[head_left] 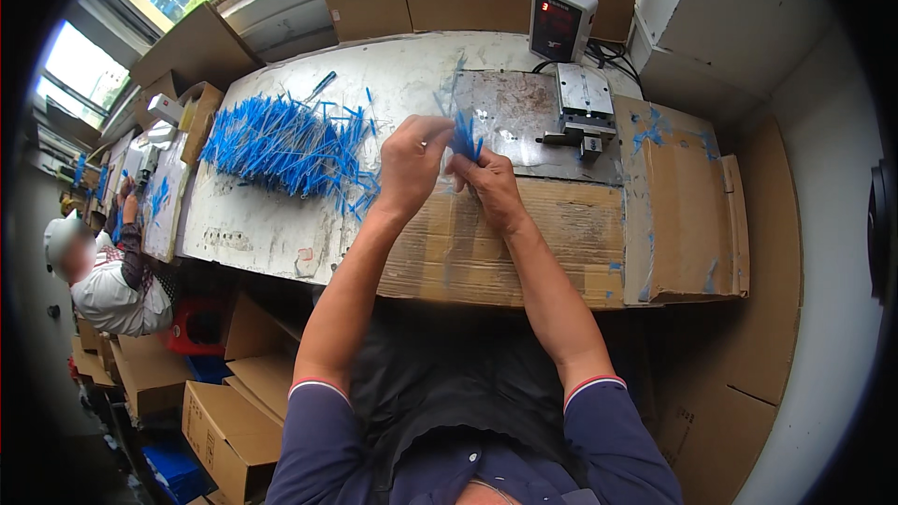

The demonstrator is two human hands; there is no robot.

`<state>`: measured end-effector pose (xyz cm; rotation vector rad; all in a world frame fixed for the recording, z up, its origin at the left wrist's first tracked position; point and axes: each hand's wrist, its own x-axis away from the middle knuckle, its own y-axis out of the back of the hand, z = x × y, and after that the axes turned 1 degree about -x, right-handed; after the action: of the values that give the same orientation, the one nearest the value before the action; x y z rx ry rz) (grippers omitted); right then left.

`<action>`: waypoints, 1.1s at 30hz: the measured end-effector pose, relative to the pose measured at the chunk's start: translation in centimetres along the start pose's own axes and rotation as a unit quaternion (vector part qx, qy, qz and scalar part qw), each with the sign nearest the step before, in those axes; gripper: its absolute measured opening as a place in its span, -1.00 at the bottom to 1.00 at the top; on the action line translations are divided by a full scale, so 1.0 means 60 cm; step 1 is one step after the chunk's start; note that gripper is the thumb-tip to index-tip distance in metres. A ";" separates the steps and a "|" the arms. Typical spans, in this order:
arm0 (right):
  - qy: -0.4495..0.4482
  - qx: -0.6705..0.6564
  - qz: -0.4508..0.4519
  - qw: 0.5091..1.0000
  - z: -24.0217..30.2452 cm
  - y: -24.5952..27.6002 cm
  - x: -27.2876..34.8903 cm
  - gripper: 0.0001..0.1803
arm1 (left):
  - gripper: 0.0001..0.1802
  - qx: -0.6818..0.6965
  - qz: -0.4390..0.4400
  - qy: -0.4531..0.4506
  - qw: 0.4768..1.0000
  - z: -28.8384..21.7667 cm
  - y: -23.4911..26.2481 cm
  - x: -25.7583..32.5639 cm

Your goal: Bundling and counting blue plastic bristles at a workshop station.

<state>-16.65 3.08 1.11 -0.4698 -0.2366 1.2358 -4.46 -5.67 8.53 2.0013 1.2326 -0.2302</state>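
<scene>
My right hand (491, 189) is closed around a small bunch of thin blue strips (465, 140), their ends sticking up past the fingers. Beside it, my left hand (413, 164) has its fingers pinched together near the bunch; what they hold is too small to make out. A large loose heap of thin pieces with blue ends and pale wire-like lengths (281, 145) lies on the white table to the left. Behind my right hand is a stained metal plate (510, 112), with a small metal block fixture (586, 98) on its right side.
A box with a red digital display (561, 19) stands at the back, with black cables beside it. Cardboard (552, 243) covers the near table edge, and a cardboard tray (687, 206) sits at the right. Open cartons (234, 430) stand lower left. Farther left, a co-worker (122, 285) works.
</scene>
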 end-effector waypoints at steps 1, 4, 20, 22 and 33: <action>-0.001 0.000 0.000 1.000 0.003 -0.002 0.001 -0.84 | -0.86 0.008 0.000 0.008 1.000 -0.002 0.003 -0.002; -0.017 0.010 0.008 1.000 0.007 -0.006 0.002 -0.82 | -0.87 0.059 0.049 0.101 0.992 -0.005 0.013 -0.005; -0.056 -0.053 0.018 0.997 0.023 0.000 0.007 -0.65 | -0.86 0.177 0.158 0.163 0.958 0.013 0.038 -0.026; -0.060 -0.074 0.017 0.995 0.023 0.003 0.006 -0.65 | -0.86 0.234 0.151 0.177 0.944 0.020 0.035 -0.025; -0.086 -0.138 -0.015 0.987 0.026 0.000 0.007 -0.54 | -0.82 0.247 -0.007 0.189 0.950 0.011 0.038 -0.037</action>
<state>-17.17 3.79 2.44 -0.5959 -0.5657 1.2215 -3.58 -8.21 10.38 2.5560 1.5398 -0.1776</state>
